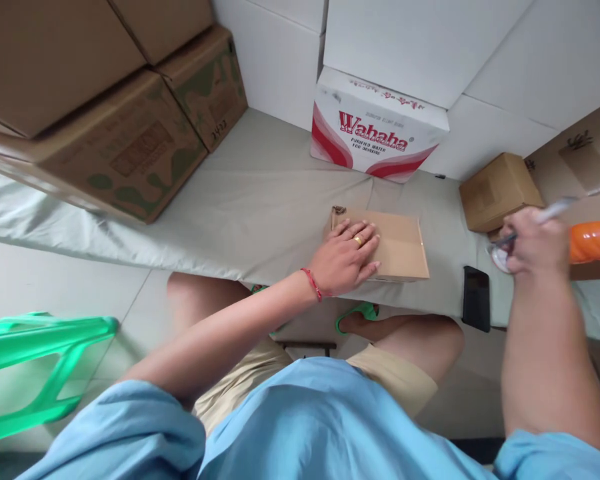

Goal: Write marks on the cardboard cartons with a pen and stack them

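Note:
My left hand lies flat on top of a small brown cardboard box, fingers stretched out, with a ring and a red cord bracelet showing. The box sits near the front edge of the cloth-covered surface, and one far corner looks dark and torn. Off to the right, my right hand is closed around a pen, its dark tip pointing left and its pale end pointing right. Motion blurs this hand a little. Just under it, a round whitish thing is partly covered, and I cannot make out its kind.
A black phone lies at the front edge. Behind stands a white and red water carton against the tiles. Large cartons stack at left; a small carton and an orange object are at right. A green stool stands left.

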